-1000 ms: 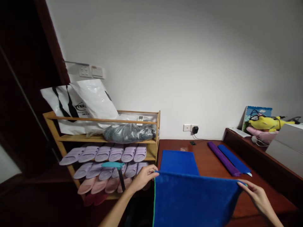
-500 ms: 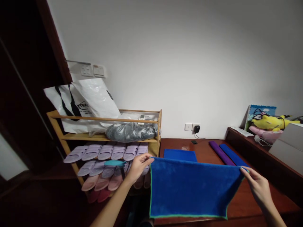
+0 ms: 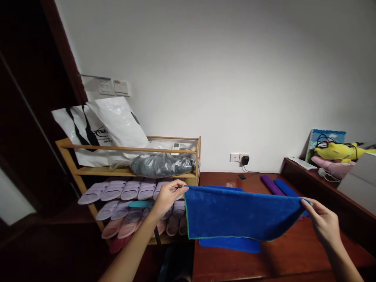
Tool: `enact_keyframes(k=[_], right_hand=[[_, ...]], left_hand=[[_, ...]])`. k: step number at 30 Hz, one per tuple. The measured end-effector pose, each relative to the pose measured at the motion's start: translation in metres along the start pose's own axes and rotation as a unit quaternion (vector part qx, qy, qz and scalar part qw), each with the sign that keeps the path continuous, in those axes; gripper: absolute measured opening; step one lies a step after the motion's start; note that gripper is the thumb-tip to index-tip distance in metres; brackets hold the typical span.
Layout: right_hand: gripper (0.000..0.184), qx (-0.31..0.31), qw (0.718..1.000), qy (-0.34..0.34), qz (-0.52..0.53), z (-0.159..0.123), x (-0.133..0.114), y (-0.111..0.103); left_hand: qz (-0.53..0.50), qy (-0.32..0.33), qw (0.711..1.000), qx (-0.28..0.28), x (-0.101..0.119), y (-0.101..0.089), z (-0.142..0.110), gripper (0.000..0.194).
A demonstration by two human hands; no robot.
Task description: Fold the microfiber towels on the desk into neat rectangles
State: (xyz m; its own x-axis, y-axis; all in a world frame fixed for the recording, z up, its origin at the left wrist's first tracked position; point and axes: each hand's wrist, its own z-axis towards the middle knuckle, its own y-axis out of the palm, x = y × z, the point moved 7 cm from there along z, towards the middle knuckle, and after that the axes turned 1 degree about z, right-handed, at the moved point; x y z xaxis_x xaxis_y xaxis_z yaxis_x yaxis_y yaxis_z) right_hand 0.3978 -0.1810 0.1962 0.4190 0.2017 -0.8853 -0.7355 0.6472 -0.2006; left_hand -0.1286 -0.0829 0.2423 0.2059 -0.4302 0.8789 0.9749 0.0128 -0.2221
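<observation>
The left hand (image 3: 169,199) and right hand (image 3: 324,220) pinch the top corners of a blue cloth (image 3: 235,215) hung between them, seemingly to spread it. The next move likely calls for level, taut corners above the flat blue piece (image 3: 230,245) below the hands, on the surface (image 3: 305,246).

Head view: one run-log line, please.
rectangular blue green-edged cloth: hangs between hands | left hand, right hand: pinching corners | partly hidden: flat blue cloth

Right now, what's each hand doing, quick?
Left hand: closed, pinching one top corner of the blue towel.
Right hand: closed too, pinching the towel's other top corner.
</observation>
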Motion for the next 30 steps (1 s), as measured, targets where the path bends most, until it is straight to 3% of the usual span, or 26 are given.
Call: enact_keyframes(k=[8,13,22,27,30], right_hand=[[0.035,-0.002,1.000,-0.001,-0.003,0.002,0.000,-0.001],[0.039,-0.043,0.999,0.017,0.013,0.016,0.013,0.021],[0.046,-0.113,0.992,0.025,-0.052,0.060,0.070,0.092],[0.050,-0.125,0.989,0.053,-0.049,0.066,0.095,0.118],[0.054,-0.141,0.986,0.076,-0.039,0.067,0.114,0.133]], left_hand=[[0.010,-0.016,1.000,-0.007,-0.006,-0.002,0.000,0.030],[0.030,-0.014,0.999,-0.030,-0.021,0.003,0.016,0.029],[0.015,-0.113,0.993,-0.030,-0.105,0.035,0.057,0.038],[-0.014,-0.200,0.979,-0.020,-0.150,0.051,0.064,0.044],[-0.026,-0.246,0.969,-0.008,-0.173,0.060,0.065,0.038]])
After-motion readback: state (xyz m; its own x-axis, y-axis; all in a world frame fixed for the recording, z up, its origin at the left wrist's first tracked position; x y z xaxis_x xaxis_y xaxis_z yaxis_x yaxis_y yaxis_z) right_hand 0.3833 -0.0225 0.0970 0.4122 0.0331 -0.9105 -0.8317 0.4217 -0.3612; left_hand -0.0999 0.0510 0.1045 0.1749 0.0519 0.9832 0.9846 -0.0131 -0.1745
